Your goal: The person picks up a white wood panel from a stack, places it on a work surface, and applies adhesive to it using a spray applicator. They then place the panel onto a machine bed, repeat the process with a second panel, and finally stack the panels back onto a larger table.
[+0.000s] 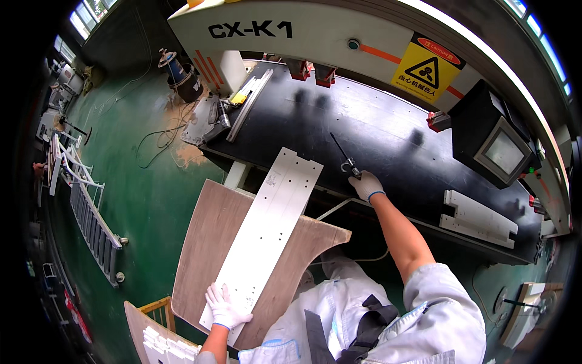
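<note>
Head view: the left hand (225, 307), in a white glove, lies flat with its fingers (213, 293) spread on the near end of a long white panel (267, 228). The fingers press on the panel's face rather than wrapping its edge, so nothing is clasped. The forearm comes up short from the lower edge, close to the body.

The white panel, dotted with small drilled holes, runs diagonally from that hand up and to the right. Its lower part rests on a brown wooden board (209, 242), and its far end reaches over the edge of the black machine table (376, 127).

The right hand (367, 185), also gloved in white, is stretched well forward, the bare forearm nearly straight from a rolled pale sleeve. Its fingers are closed round the grip of a thin black air gun (344, 156) with a long nozzle that points up and left across the black table (how tightly the fingers are curled cannot be told at this size). The hand sits at the table's near edge, just right of the panel's far end and apart from it.

A notched white piece (479, 218) lies on the table to the right, well apart from both hands. At the lower left a wooden crate (159, 310) holds a stack of small white pieces (167, 347).
</note>
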`<act>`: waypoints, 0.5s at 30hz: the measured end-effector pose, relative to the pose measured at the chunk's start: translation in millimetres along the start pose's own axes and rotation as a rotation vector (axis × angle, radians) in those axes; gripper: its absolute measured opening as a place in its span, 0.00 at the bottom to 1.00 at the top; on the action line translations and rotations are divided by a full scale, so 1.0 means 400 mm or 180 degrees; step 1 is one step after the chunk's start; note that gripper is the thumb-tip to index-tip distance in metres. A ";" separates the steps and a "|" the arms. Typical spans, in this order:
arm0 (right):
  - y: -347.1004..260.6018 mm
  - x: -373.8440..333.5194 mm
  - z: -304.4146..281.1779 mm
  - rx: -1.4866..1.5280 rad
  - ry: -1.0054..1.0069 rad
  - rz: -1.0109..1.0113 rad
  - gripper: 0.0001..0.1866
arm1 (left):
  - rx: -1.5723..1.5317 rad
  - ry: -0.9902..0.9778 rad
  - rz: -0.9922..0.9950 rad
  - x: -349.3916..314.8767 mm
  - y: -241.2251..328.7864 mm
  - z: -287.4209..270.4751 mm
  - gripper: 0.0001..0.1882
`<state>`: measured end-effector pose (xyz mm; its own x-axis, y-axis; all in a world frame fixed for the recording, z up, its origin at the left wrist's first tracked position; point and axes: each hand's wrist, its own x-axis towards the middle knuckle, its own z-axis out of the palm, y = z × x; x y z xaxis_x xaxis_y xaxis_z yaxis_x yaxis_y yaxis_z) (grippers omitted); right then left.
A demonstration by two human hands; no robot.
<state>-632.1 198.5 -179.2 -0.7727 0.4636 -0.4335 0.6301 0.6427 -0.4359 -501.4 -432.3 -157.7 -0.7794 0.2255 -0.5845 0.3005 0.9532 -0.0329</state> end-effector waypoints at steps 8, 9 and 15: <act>-0.303 -0.113 0.087 -0.1369 -0.0020 -0.1655 0.16 | 0.0196 -0.0143 0.0183 -0.017 0.051 -0.021 0.80; -0.338 -0.121 0.120 -0.1540 -0.0064 -0.1917 0.15 | 0.0244 -0.0139 0.0287 -0.008 0.070 -0.033 0.78; -0.323 -0.191 0.232 -0.1808 -0.0856 -0.1664 0.17 | 0.0837 0.0091 0.1186 0.124 -0.049 -0.164 0.68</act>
<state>-647.5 23.6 -163.0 -0.8658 -0.0976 -0.4908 0.0025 0.9800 -0.1992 -582.1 -426.5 -133.1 -0.6054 0.5525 -0.5729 0.6898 0.7233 -0.0314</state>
